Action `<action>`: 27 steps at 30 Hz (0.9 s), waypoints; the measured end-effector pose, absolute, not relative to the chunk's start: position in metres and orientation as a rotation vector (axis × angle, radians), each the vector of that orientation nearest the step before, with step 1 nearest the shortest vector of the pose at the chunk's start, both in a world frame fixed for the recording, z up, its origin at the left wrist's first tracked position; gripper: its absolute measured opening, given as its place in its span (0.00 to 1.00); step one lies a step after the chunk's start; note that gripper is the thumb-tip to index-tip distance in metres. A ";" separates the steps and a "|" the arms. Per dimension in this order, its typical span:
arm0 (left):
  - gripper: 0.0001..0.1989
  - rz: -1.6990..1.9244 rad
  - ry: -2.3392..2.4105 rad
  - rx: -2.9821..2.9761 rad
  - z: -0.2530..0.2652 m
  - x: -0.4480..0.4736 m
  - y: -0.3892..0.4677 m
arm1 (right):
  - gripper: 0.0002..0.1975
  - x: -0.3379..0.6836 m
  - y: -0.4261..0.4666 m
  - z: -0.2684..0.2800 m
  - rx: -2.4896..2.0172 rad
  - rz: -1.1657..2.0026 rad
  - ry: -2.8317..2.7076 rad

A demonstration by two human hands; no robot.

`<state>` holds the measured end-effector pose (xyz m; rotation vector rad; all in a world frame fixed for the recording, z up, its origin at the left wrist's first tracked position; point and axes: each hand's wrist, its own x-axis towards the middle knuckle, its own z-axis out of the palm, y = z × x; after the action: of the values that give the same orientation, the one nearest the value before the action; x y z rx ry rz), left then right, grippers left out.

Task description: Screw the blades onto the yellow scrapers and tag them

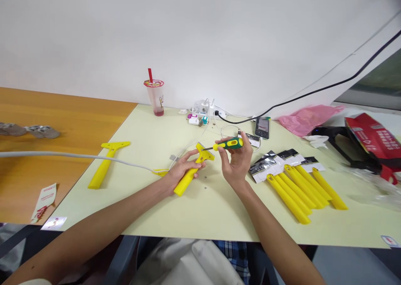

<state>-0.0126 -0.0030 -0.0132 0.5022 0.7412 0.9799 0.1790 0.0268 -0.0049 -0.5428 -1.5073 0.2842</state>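
Observation:
My left hand (182, 170) is closed around a yellow scraper (187, 179) just below its head, with the handle slanting down to the left. A screwdriver (230, 143) with a green and yellow handle is gripped in my right hand (237, 161). Its shaft points left, and the tip meets the scraper's head; whether it sits in a screw is too small to tell. Two small screws (205, 188) lie on the table below the hands. Another yellow scraper (105, 168) lies to the left. Partly behind my left wrist is a further yellow piece (160, 172).
Several packaged yellow scrapers (300, 189) lie at the right. A drink cup (156, 99) with a red straw stands near the wall. Behind my hands are a power strip (203, 107) and a phone (262, 127). A grey cable (78, 155) crosses from the left; a pink bag (308, 118) is back right.

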 end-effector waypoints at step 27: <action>0.35 0.939 0.800 0.598 -0.010 -0.011 -0.006 | 0.38 0.182 0.022 -0.006 -0.612 0.379 -1.551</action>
<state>-0.0114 -0.0064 -0.0104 0.5983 0.8003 0.9395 0.1820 0.0220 -0.0059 -0.6117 -1.5510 0.3794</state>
